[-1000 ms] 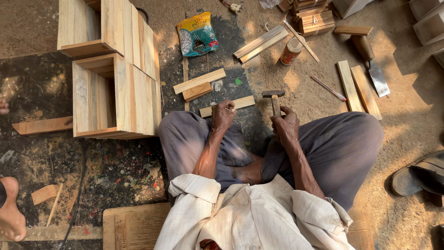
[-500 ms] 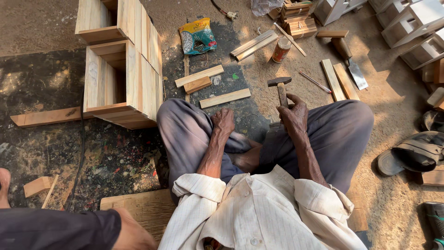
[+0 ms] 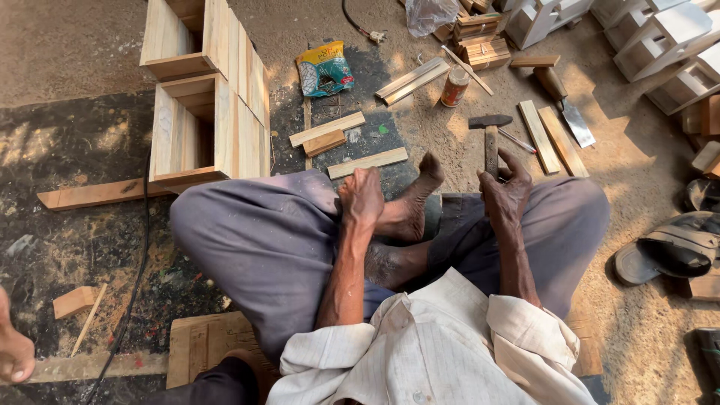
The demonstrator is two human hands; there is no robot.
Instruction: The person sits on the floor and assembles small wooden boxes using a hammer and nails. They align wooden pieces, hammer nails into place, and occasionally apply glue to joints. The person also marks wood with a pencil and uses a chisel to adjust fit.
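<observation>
I sit cross-legged on the ground in grey trousers. My right hand (image 3: 507, 191) grips the wooden handle of a hammer (image 3: 490, 130), whose dark head points away from me above my right knee. My left hand (image 3: 361, 196) is closed into a loose fist and rests on my bare foot (image 3: 409, 206); nothing shows inside it. A short wooden strip (image 3: 367, 163) lies on the ground just beyond my left hand, with two more short strips (image 3: 327, 133) a little farther off.
Two open wooden boxes (image 3: 206, 120) stand at the far left. A colourful packet (image 3: 324, 69), a small can (image 3: 454, 87), loose slats (image 3: 550, 135), a trowel-like blade (image 3: 574, 116) and white box frames (image 3: 660, 41) lie ahead. A sandal (image 3: 664, 251) lies at right. Another person's foot (image 3: 13, 349) at left.
My view has drawn closer and tilted down, so my bare feet now show. My left hand has dropped from above the knee onto my foot. The hammer stays in my right hand.
</observation>
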